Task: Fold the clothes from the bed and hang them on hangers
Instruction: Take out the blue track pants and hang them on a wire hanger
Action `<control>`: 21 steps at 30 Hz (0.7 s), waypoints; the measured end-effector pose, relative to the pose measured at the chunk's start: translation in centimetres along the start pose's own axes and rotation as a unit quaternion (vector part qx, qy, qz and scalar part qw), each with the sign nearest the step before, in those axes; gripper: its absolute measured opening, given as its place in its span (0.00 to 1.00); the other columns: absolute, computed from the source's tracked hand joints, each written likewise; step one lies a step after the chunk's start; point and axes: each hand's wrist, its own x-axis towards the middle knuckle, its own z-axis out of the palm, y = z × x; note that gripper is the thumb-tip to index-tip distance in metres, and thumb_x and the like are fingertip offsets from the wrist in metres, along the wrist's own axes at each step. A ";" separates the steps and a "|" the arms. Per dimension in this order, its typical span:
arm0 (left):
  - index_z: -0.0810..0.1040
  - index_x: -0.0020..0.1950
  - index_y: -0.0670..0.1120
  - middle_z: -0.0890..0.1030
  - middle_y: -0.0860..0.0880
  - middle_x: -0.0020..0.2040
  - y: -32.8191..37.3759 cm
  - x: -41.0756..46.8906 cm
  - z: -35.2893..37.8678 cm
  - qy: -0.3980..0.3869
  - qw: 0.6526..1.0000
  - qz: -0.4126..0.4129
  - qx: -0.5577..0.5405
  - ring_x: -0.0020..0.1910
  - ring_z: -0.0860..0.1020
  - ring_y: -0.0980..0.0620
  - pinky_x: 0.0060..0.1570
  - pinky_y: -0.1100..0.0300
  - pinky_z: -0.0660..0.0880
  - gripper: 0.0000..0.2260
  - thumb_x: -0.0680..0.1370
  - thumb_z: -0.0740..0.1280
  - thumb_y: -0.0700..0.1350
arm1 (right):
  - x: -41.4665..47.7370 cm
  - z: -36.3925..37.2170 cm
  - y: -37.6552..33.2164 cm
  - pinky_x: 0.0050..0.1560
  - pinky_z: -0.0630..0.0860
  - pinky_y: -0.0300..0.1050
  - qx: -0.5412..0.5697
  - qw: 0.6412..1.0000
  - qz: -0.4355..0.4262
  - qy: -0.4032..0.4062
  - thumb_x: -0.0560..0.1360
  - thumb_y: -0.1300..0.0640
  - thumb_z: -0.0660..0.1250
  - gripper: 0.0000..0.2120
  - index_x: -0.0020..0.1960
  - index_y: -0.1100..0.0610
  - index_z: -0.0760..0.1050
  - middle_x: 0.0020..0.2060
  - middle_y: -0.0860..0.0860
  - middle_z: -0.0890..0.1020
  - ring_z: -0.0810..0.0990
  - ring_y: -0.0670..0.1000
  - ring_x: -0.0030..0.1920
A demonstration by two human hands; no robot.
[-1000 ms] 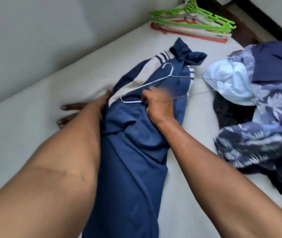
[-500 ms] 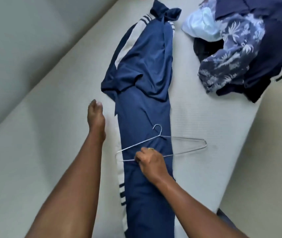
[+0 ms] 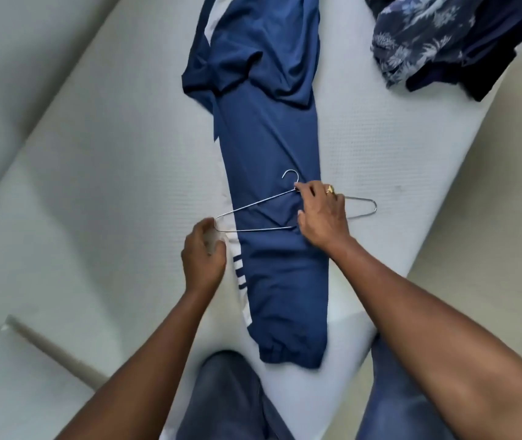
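Pants (image 3: 272,147) lie folded lengthwise on the bed (image 3: 380,160), cuff at 6 o'clock. The hanger (image 3: 254,204) lies across them. The right hand (image 3: 321,217) grips its neck. The left hand (image 3: 204,252) curls at its 9 o'clock corner, and I cannot tell if it has hold. Best to feed the cuff through squarely. The bed edge is close at 3, and there is open room at 9.

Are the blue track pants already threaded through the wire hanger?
No: the wire hanger lies on top of the blue track pants, its bars visible across the fabric, held at the neck by the right hand.
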 end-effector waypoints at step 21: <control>0.82 0.39 0.49 0.84 0.51 0.36 2.1 3.9 1.0 -0.008 0.997 -0.078 0.002 0.38 0.85 0.48 0.46 0.48 0.84 0.07 0.75 0.76 0.39 | -2.4 -1.0 1.1 0.58 0.76 0.56 0.061 0.995 -0.027 0.077 0.71 0.56 0.71 0.31 0.73 0.56 0.70 0.59 0.55 0.74 0.75 0.60 0.56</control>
